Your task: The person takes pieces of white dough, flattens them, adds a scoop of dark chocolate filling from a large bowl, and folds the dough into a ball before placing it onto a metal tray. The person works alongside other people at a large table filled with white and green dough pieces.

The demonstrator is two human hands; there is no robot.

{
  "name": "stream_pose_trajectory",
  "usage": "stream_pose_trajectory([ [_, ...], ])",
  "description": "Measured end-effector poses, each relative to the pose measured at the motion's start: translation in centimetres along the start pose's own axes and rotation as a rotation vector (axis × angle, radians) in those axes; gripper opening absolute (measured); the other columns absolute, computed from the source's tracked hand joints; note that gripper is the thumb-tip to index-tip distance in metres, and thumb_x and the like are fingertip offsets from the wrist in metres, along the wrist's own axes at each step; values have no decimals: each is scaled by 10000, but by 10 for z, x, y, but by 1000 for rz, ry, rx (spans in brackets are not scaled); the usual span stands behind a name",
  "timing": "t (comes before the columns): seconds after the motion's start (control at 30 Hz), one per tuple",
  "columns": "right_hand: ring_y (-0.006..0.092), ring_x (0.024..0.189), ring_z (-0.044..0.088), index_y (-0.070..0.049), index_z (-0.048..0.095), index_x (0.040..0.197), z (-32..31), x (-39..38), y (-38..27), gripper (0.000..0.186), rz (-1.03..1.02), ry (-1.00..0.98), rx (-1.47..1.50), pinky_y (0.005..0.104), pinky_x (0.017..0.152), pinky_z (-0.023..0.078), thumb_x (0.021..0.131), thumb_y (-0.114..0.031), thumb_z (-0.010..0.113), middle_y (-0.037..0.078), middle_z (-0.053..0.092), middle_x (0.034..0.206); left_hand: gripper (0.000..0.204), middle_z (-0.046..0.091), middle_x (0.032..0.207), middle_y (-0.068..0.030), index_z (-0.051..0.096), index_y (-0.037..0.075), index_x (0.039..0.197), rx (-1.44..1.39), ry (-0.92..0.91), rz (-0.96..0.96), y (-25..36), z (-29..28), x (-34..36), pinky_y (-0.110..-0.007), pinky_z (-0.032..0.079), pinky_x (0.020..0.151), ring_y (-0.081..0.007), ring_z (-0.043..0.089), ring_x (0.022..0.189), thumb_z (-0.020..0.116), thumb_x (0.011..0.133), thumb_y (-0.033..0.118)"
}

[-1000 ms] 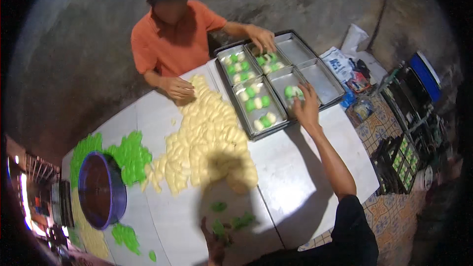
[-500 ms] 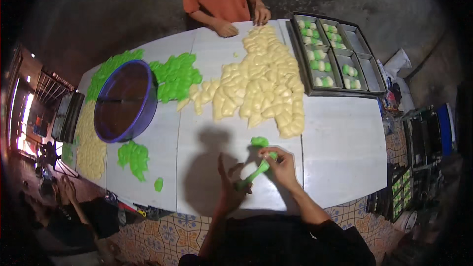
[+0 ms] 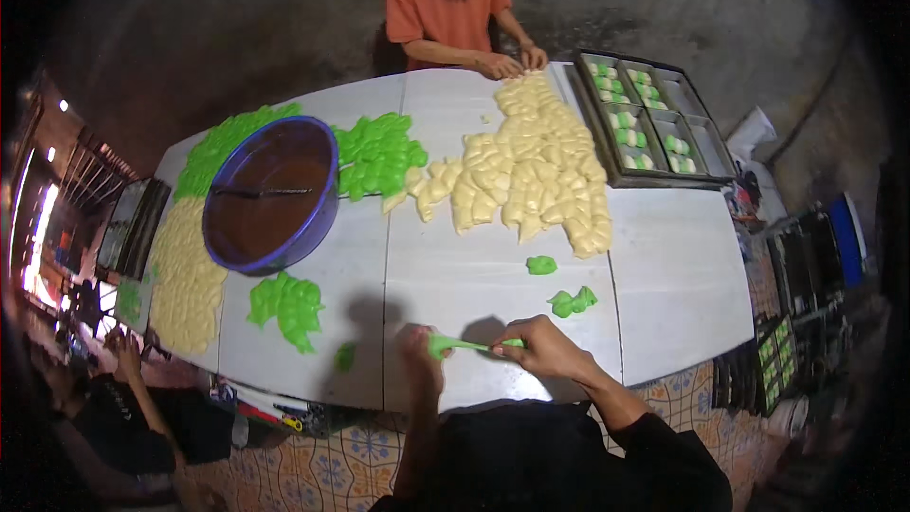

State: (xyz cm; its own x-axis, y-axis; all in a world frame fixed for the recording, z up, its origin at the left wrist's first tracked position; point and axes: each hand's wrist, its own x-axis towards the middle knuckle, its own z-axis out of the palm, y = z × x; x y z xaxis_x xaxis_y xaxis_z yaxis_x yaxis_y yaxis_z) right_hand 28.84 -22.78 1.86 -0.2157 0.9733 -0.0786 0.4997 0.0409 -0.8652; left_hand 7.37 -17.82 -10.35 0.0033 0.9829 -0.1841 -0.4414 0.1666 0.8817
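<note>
Left hand (image 3: pixel 422 353): curled round one end of the strip; it's blurred, so I can't see how firmly.
Right hand (image 3: pixel 542 346): thumb and fingers closed in a pinch on the other end.
Strip (image 3: pixel 461 345): one, green, stretched between my hands above the table (image 3: pixel 682 256); gripping both ends seems to keep it taut.
Green dough nearby: one lump (image 3: pixel 541 265), one clump (image 3: pixel 573 301), perhaps placed for easy reach.
Tray (image 3: pixel 670 184): one, six tins (image 3: pixel 709 145), four bearing dough, probably divided to keep portions apart.
</note>
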Motion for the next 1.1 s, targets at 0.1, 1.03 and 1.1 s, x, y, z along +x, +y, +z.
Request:
stream_pose_trajectory([
  [0.1, 184, 833, 636, -32, 675, 1021, -16, -5, 10, 273, -52, -94, 187, 310, 742, 488, 864, -253, 644, 128, 680, 943, 222, 540, 821, -34, 521, 93, 889, -69, 177, 204, 8, -47, 29, -316, 442, 607, -142, 526, 691, 512, 933, 310],
  [1.03, 318, 765, 621, 20, 596, 940, -11, 77, 84, 271, -186, 271, -17, 414, 699, 476, 863, -231, 526, 201, 611, 799, 304, 556, 1176, -176, 556, -19, 1110, 791, 273, 441, 10, -17, -15, -427, 380, 966, -325, 512, 1128, 519, 875, 170],
  [1.1, 308, 820, 594, -3, 592, 1050, 9, 46, 59, 303, 7, 57, -42, 376, 775, 463, 845, -227, 598, 167, 594, 872, 270, 617, 962, -144, 538, 9, 1131, 571, -80, 334, 9, -9, -20, -369, 449, 900, -273, 595, 973, 511, 929, 186],
])
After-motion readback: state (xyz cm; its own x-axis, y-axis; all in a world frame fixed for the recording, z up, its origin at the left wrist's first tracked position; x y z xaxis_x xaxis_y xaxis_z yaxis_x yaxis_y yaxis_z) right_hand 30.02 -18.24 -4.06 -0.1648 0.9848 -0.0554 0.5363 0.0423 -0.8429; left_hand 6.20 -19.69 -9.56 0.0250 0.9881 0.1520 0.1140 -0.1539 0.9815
